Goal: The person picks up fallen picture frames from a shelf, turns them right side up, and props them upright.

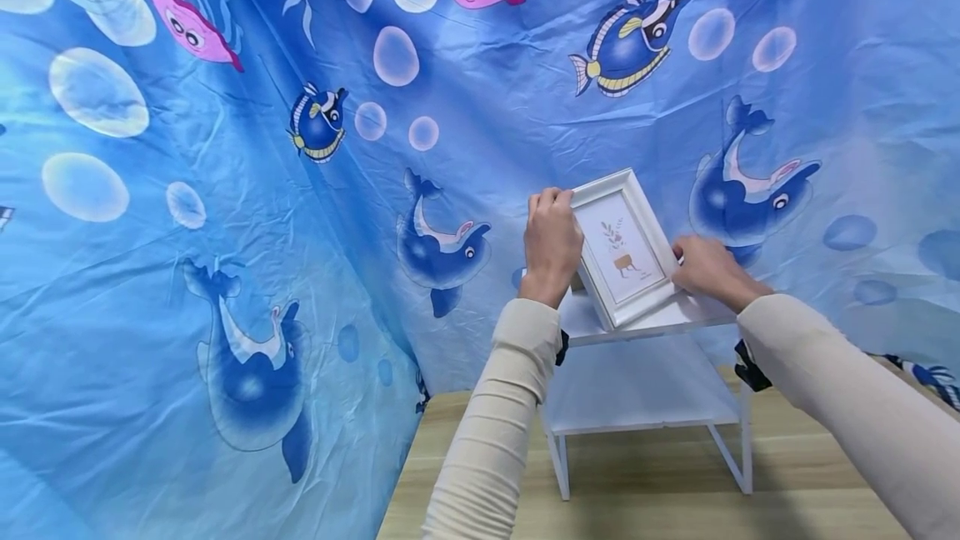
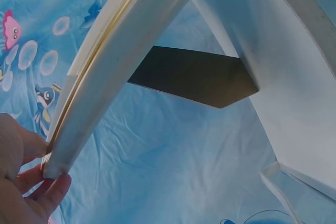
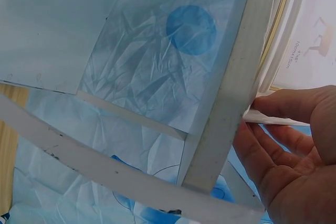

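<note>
A white picture frame (image 1: pixel 652 223) with a small drawing of a plant and an animal leans tilted over the white table (image 1: pixel 708 312), its lower corner close to the front edge. My left hand (image 1: pixel 553 240) grips the frame's upper left corner, fingers behind and thumb along the side, as the left wrist view also shows. On the opposite side my right hand (image 1: pixel 708 269) pinches the frame's right edge between thumb and fingers. Behind the frame, a dark support leg (image 2: pixel 194 77) is folded out, its tip right at the tabletop in the left wrist view.
Blue sea-print cloth (image 1: pixel 247 190) hangs as walls on the left and behind the table. Below the tabletop is a lower shelf (image 1: pixel 637 390) between white metal legs (image 1: pixel 561 465). Light wood flooring (image 1: pixel 637 515) lies underneath.
</note>
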`<state>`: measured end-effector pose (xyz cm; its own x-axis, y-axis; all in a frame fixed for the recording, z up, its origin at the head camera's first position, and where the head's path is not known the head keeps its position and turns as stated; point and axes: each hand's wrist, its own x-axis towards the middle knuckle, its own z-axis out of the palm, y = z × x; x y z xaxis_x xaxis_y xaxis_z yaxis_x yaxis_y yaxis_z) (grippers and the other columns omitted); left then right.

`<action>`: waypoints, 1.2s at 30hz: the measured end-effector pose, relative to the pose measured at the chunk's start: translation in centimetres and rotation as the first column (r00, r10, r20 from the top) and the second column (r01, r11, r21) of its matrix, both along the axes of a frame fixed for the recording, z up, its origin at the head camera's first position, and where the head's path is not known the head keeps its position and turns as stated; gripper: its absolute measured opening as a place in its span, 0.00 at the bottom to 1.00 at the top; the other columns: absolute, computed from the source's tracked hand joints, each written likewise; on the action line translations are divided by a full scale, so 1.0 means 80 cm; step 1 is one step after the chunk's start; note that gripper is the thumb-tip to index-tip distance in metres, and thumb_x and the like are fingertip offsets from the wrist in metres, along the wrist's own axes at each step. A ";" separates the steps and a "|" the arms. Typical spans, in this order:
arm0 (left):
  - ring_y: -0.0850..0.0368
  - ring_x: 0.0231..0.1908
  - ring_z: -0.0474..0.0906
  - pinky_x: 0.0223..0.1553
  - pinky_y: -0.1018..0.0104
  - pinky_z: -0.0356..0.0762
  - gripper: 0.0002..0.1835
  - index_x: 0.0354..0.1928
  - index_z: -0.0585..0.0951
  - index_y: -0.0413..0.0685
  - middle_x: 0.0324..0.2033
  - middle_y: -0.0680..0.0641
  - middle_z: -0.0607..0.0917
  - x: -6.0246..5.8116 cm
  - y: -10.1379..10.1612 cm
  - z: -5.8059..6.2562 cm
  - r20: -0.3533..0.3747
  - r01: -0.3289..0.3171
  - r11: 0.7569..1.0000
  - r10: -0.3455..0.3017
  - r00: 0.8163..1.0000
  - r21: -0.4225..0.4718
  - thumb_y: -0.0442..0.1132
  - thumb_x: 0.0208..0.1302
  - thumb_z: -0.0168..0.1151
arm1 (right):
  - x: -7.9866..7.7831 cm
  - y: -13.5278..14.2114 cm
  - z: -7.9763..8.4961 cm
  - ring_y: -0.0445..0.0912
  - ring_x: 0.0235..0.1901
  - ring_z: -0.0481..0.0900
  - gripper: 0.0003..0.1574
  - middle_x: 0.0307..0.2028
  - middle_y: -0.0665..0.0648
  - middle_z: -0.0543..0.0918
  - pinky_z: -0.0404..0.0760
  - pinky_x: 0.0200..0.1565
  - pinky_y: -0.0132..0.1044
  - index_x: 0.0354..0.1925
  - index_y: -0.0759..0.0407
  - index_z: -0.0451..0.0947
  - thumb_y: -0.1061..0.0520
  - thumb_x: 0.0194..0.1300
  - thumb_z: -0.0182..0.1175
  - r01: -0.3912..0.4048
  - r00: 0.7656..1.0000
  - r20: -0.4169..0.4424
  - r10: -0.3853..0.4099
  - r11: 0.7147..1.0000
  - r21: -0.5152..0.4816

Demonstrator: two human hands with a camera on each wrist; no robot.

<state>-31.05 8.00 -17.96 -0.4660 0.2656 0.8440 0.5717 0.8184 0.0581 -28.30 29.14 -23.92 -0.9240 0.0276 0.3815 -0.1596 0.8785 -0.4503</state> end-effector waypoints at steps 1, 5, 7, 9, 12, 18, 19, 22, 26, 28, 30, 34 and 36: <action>0.51 0.56 0.75 0.55 0.67 0.78 0.16 0.56 0.82 0.44 0.52 0.45 0.82 -0.001 0.001 -0.001 -0.002 0.004 1.000 -0.004 1.000 0.003 0.29 0.70 0.55 | 0.001 0.001 0.000 0.58 0.31 0.75 0.16 0.37 0.71 0.81 0.75 0.35 0.49 0.41 0.74 0.76 0.69 0.52 0.55 0.002 1.000 0.002 -0.002 1.000 0.003; 0.52 0.57 0.75 0.56 0.68 0.77 0.16 0.56 0.82 0.44 0.53 0.46 0.82 -0.005 0.003 -0.003 -0.005 -0.005 1.000 0.005 1.000 0.008 0.30 0.71 0.54 | 0.000 0.004 -0.001 0.58 0.32 0.75 0.17 0.38 0.71 0.81 0.75 0.37 0.50 0.42 0.74 0.76 0.68 0.52 0.55 0.001 1.000 0.009 -0.001 1.000 0.007; 0.52 0.57 0.75 0.57 0.68 0.76 0.16 0.56 0.82 0.44 0.52 0.46 0.82 -0.007 0.003 -0.004 -0.004 -0.004 1.000 0.004 1.000 0.013 0.31 0.71 0.54 | 0.000 0.006 -0.001 0.58 0.33 0.75 0.18 0.38 0.71 0.81 0.75 0.37 0.50 0.43 0.74 0.75 0.68 0.52 0.55 -0.001 1.000 0.014 0.001 1.000 0.008; 0.51 0.56 0.75 0.58 0.67 0.76 0.16 0.56 0.82 0.44 0.52 0.45 0.82 -0.009 0.002 -0.003 -0.004 0.003 1.000 -0.003 1.000 0.016 0.30 0.71 0.53 | -0.001 0.006 -0.001 0.58 0.33 0.75 0.19 0.38 0.71 0.81 0.75 0.37 0.49 0.44 0.75 0.75 0.68 0.52 0.55 0.001 1.000 0.018 -0.001 1.000 0.004; 0.50 0.56 0.75 0.59 0.67 0.75 0.16 0.57 0.82 0.44 0.53 0.45 0.82 -0.010 0.001 -0.002 0.004 0.020 1.000 -0.020 1.000 0.018 0.30 0.72 0.53 | -0.001 0.006 0.000 0.58 0.33 0.76 0.20 0.39 0.72 0.82 0.76 0.37 0.49 0.46 0.76 0.75 0.68 0.53 0.55 0.006 1.000 0.026 -0.006 1.000 -0.006; 0.50 0.57 0.75 0.58 0.66 0.76 0.16 0.57 0.81 0.44 0.54 0.44 0.82 -0.013 0.002 -0.002 0.024 0.043 0.999 -0.044 0.999 0.031 0.29 0.72 0.53 | 0.001 0.006 0.001 0.59 0.35 0.77 0.21 0.41 0.73 0.81 0.77 0.39 0.51 0.47 0.77 0.74 0.68 0.54 0.55 0.017 0.999 0.034 -0.016 1.000 -0.025; 0.50 0.57 0.75 0.57 0.66 0.76 0.16 0.57 0.81 0.43 0.54 0.44 0.82 -0.014 0.002 -0.002 0.023 0.049 0.998 -0.049 0.999 0.035 0.29 0.72 0.53 | 0.002 0.006 0.001 0.59 0.35 0.78 0.20 0.41 0.72 0.81 0.77 0.39 0.51 0.47 0.77 0.74 0.68 0.54 0.55 0.018 0.999 0.033 -0.017 0.999 -0.027; 0.49 0.56 0.75 0.58 0.65 0.76 0.15 0.56 0.82 0.43 0.53 0.44 0.82 -0.017 0.003 -0.002 0.015 0.065 0.997 -0.066 0.998 0.046 0.30 0.72 0.52 | 0.003 0.007 0.001 0.58 0.34 0.78 0.19 0.40 0.72 0.81 0.77 0.37 0.50 0.45 0.76 0.74 0.68 0.54 0.55 0.015 1.000 0.025 -0.015 0.999 -0.033; 0.49 0.57 0.76 0.58 0.64 0.75 0.15 0.55 0.82 0.43 0.53 0.44 0.82 -0.023 0.002 -0.003 0.010 0.078 0.995 -0.079 0.997 0.063 0.30 0.72 0.52 | 0.005 0.008 0.000 0.57 0.33 0.77 0.16 0.37 0.70 0.81 0.77 0.35 0.48 0.42 0.75 0.74 0.68 0.53 0.56 -0.006 1.000 0.019 0.007 0.999 -0.042; 0.49 0.57 0.76 0.58 0.64 0.76 0.14 0.54 0.83 0.42 0.52 0.44 0.82 -0.026 0.001 -0.004 0.011 0.087 0.994 -0.088 0.996 0.073 0.30 0.72 0.53 | 0.005 0.007 -0.001 0.57 0.32 0.76 0.14 0.35 0.69 0.80 0.76 0.35 0.47 0.40 0.74 0.74 0.68 0.53 0.57 -0.017 1.000 0.022 0.019 0.999 -0.049; 0.49 0.57 0.76 0.58 0.63 0.76 0.13 0.52 0.83 0.42 0.52 0.44 0.82 -0.028 0.000 -0.004 0.009 0.103 0.991 -0.104 0.994 0.083 0.29 0.71 0.54 | 0.006 0.007 -0.001 0.56 0.31 0.75 0.13 0.34 0.67 0.80 0.75 0.34 0.46 0.39 0.73 0.73 0.67 0.52 0.57 -0.025 0.999 0.024 0.027 0.998 -0.050; 0.48 0.56 0.76 0.57 0.62 0.77 0.12 0.52 0.83 0.41 0.52 0.43 0.82 -0.030 -0.001 -0.003 0.009 0.135 0.987 -0.136 0.991 0.091 0.29 0.71 0.55 | 0.008 0.008 0.000 0.55 0.30 0.75 0.11 0.31 0.65 0.79 0.74 0.34 0.45 0.37 0.72 0.73 0.68 0.52 0.58 -0.029 0.999 0.024 0.030 0.999 -0.044; 0.48 0.56 0.76 0.58 0.62 0.76 0.12 0.52 0.82 0.41 0.53 0.43 0.82 -0.032 -0.001 -0.003 0.013 0.142 0.985 -0.144 0.989 0.095 0.29 0.71 0.55 | 0.009 0.009 0.001 0.55 0.30 0.74 0.11 0.31 0.65 0.79 0.74 0.34 0.45 0.37 0.71 0.72 0.67 0.52 0.58 -0.028 0.999 0.028 0.029 0.999 -0.039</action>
<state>-33.60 7.95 -18.21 -0.4454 0.2510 0.8594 0.6806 0.7186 0.1428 -27.56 29.85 -23.81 -0.9351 0.0155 0.3540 -0.1706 0.8559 -0.4882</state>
